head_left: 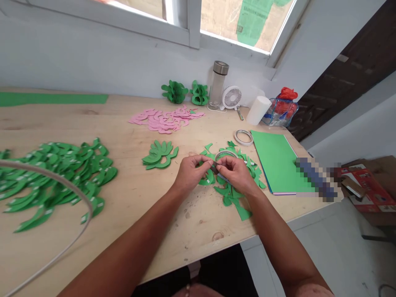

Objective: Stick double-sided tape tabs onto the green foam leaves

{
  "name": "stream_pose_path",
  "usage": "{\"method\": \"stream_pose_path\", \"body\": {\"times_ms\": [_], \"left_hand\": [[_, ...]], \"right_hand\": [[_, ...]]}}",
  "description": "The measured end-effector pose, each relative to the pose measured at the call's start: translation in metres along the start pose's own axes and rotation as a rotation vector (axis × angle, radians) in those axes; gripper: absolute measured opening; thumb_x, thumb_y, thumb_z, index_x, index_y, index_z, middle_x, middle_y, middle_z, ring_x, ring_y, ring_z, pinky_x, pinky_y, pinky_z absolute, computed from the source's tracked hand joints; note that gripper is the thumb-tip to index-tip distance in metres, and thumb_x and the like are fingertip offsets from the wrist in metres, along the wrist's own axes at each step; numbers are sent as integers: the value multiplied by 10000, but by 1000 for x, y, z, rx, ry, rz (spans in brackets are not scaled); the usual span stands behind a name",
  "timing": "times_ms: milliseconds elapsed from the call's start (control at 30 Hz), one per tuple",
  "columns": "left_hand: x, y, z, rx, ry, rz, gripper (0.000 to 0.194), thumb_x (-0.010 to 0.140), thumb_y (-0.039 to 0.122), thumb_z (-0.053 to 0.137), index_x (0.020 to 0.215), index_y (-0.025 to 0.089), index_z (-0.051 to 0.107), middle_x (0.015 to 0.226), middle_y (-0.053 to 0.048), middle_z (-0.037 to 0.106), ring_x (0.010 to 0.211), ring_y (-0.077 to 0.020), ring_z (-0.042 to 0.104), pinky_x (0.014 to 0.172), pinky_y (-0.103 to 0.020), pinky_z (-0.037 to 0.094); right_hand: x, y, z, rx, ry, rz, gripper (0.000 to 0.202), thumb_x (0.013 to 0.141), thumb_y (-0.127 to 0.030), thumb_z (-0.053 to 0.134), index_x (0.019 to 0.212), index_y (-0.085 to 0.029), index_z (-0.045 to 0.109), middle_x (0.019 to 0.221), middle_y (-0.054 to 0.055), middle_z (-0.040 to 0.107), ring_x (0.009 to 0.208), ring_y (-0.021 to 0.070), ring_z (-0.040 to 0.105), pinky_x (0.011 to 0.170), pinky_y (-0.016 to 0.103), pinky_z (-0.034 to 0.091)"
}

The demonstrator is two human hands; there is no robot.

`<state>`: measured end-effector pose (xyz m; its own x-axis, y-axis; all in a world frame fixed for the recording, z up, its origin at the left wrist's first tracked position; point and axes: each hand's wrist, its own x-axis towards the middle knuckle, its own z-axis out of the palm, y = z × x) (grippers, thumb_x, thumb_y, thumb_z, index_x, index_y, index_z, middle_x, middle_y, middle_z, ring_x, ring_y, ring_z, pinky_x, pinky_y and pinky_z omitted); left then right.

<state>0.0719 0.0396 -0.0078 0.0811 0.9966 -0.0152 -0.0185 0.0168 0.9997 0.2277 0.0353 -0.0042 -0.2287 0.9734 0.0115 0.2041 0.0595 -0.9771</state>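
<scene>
Both my hands meet over a pile of green paper scraps (236,198). The fingers of my left hand (194,171) are pinched at one end of a small dark object (214,167). At its other end, the fingertips of my right hand (236,173) close on it too; its kind is too small to make out. A tape roll (225,153) lies among the scraps just behind my right hand. To the left of my left hand rests a small stack of green petal-shaped cutouts (159,156).
Many green cutouts with white patches (55,177) spread on the left. Pink cutouts (167,119) lie farther back. A second tape roll (243,137) and green sheets (278,161) are on the right. A glass bottle (217,86), a fan (232,97) and a white cylinder (258,110) stand behind.
</scene>
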Motion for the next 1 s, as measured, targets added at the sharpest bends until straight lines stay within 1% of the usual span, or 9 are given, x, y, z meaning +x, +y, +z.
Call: {"method": "stream_pose_path", "body": {"times_ms": [300,500,767,1000], "left_hand": [[-2,3,-1,-53,-18,-18,173,656,304,641,619,138,670,557,-4,586,427,-80,482,428,-194,360],[-3,4,0,-98,-10,-52,163,631,299,649,603,139,658,572,-9,596,441,-92,503,433,-207,405],[-3,4,0,-87,-28,-50,167,646,295,643,592,137,648,566,-15,591,453,-92,498,439,-206,398],[-4,5,1,-95,-31,-62,155,645,281,638,592,135,647,562,-15,592,452,-92,501,442,-202,408]], "right_hand": [[-1,-3,1,-36,31,1,94,728,-254,597,698,-183,545,617,-28,515,536,97,452,499,226,347],[-2,-4,3,-34,54,19,99,710,-258,604,674,-186,546,605,-23,531,524,99,459,488,230,353],[-2,-2,5,-42,77,9,100,711,-251,599,660,-184,544,567,-28,515,491,92,430,460,224,322],[-3,-3,6,-74,90,13,118,714,-264,603,648,-183,547,553,-27,513,480,93,424,450,227,318]]}}
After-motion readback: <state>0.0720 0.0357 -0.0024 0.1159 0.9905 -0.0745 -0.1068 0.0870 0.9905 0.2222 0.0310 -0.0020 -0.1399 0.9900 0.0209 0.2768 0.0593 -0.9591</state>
